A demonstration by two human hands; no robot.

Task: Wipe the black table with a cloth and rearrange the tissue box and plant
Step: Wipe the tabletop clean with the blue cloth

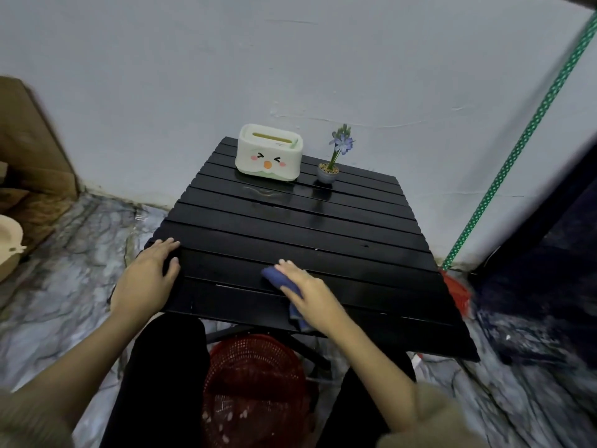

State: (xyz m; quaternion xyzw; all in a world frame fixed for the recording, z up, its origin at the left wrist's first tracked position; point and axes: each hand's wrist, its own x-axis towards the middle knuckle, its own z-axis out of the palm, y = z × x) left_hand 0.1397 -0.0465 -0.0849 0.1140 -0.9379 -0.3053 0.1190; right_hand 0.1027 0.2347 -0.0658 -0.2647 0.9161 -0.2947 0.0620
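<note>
A black slatted table (323, 221) stands against the wall. At its far edge sit a pale green tissue box (268, 153) with a cartoon face and, to its right, a small potted plant (332, 163) with a blue flower. My right hand (310, 292) presses a dark blue cloth (277, 278) flat on the near middle of the table; part of the cloth hangs off the near edge. My left hand (148, 273) lies flat with fingers spread on the table's near left corner, holding nothing.
A red mesh basket (255, 389) sits on the floor under the table between my legs. A green dotted broom handle (517, 147) leans on the wall at right, above a red dustpan (457, 294). Cardboard (32, 150) and a beige container (9, 250) stand at left.
</note>
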